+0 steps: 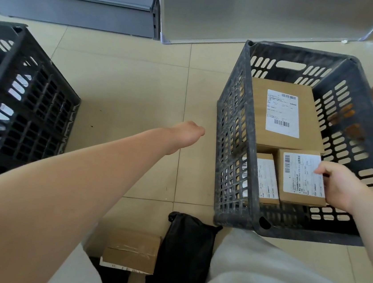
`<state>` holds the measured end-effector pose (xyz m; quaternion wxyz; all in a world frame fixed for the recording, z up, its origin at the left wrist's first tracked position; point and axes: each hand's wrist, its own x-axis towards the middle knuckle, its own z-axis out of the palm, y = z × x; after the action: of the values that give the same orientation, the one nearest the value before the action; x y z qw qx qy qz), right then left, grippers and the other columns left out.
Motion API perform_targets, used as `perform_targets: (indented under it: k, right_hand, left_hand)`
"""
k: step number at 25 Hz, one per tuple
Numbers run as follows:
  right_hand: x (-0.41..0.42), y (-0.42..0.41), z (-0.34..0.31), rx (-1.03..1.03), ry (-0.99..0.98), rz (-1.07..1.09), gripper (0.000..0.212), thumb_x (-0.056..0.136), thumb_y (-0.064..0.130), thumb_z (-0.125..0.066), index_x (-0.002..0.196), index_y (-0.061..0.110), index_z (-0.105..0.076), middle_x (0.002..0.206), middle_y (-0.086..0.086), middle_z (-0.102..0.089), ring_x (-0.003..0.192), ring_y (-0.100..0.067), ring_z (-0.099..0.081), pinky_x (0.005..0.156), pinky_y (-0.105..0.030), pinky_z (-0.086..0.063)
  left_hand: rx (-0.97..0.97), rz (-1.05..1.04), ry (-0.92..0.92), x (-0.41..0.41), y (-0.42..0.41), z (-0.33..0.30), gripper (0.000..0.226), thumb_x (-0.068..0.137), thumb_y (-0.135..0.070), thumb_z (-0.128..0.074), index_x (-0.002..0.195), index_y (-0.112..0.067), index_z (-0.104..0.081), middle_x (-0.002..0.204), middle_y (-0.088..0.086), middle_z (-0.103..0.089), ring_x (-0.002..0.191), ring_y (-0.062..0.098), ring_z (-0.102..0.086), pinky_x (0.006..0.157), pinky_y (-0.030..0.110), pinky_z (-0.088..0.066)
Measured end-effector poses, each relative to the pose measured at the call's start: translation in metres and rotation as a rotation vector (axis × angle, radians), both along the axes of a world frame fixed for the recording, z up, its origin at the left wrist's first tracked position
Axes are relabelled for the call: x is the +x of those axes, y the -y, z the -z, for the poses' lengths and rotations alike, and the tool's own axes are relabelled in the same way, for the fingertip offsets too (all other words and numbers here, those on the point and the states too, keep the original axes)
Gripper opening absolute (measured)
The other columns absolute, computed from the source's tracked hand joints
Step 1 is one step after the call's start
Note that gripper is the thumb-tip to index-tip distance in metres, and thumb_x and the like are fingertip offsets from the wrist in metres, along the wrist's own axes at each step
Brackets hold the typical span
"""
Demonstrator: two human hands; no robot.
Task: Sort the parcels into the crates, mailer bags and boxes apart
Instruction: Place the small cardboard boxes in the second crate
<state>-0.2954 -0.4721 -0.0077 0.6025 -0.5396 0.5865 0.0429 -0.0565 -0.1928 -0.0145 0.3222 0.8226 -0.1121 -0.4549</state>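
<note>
**Setting a small box into the right crate**

Holding a small box (300, 177) by its right edge, the right hand (338, 186) has its fingers wrapped round the cardboard, label side up, low inside the grey crate (235, 133) on the right. The box's long side runs away from the person, and it sits just beside a second small box (266, 178) to its left, with a large box (284, 113) lying flat at the far end of the same crate. Whether the held box already rests on the crate floor cannot be told.

The left hand (186, 134) is stretched out over the floor tiles between the two crates, holding nothing; its fingers curl down out of sight, so how wide they are cannot be told.

The black crate (29, 100) on the left shows white labels and dark plastic through its slots, likely mailer bags.

Still unsorted on the floor near the person's knees lie a brown box (131, 251) and a black mailer bag (185, 246), touching side by side. Both lie below and behind the left hand, which is judged the nearer one for the next pick.
</note>
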Motion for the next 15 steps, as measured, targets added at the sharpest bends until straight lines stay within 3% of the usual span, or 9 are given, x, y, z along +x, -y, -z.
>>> perform_targets:
  k: [3, 6, 8, 11, 15]
  right_hand:
    - [0.008, -0.005, 0.005, 0.009, -0.042, -0.037, 0.038, 0.099, 0.018, -0.042, 0.134, 0.018, -0.056, 0.122, -0.016, -0.066, 0.108, -0.030, -0.064, 0.075, -0.043, -0.050]
    - [0.011, -0.005, 0.011, 0.003, -0.092, -0.055, 0.033, 0.102, 0.021, -0.044, 0.133, 0.018, -0.056, 0.118, -0.014, -0.069, 0.105, -0.027, -0.065, 0.079, -0.041, -0.051]
    - [0.010, -0.004, 0.016, -0.002, -0.130, -0.079, 0.033, 0.103, 0.019, -0.047, 0.134, 0.016, -0.056, 0.118, -0.015, -0.069, 0.108, -0.028, -0.065, 0.085, -0.042, -0.051]
    - [0.011, -0.004, 0.018, 0.005, -0.158, -0.168, 0.030, 0.102, 0.010, -0.051, 0.132, 0.013, -0.056, 0.120, -0.017, -0.069, 0.106, -0.029, -0.066, 0.082, -0.043, -0.052]
    - [0.007, -0.004, 0.024, -0.022, -0.175, -0.330, 0.039, 0.098, 0.004, -0.058, 0.134, 0.017, -0.055, 0.123, -0.012, -0.069, 0.114, -0.030, -0.064, 0.096, -0.048, -0.051]
  left_hand:
    - [0.008, 0.004, -0.016, -0.001, -0.001, -0.001, 0.041, 0.098, -0.022, -0.039, 0.132, -0.002, -0.048, 0.115, 0.011, -0.049, 0.109, 0.028, -0.047, 0.097, 0.034, -0.037]
    - [0.025, 0.008, -0.016, 0.000, -0.003, -0.001, 0.044, 0.098, -0.022, -0.039, 0.138, -0.004, -0.045, 0.136, 0.014, -0.049, 0.128, 0.030, -0.045, 0.109, 0.038, -0.036]
    - [0.030, 0.004, -0.012, 0.001, -0.004, 0.000, 0.044, 0.098, -0.022, -0.039, 0.138, -0.004, -0.045, 0.141, 0.015, -0.046, 0.131, 0.030, -0.043, 0.110, 0.040, -0.036]
    - [0.035, 0.002, -0.013, 0.001, -0.005, 0.000, 0.046, 0.098, -0.021, -0.037, 0.140, -0.002, -0.043, 0.143, 0.018, -0.044, 0.133, 0.033, -0.042, 0.111, 0.042, -0.034]
    - [0.050, -0.011, 0.002, 0.002, -0.009, 0.002, 0.045, 0.100, -0.021, -0.036, 0.140, 0.001, -0.041, 0.147, 0.021, -0.042, 0.137, 0.034, -0.038, 0.109, 0.039, -0.033]
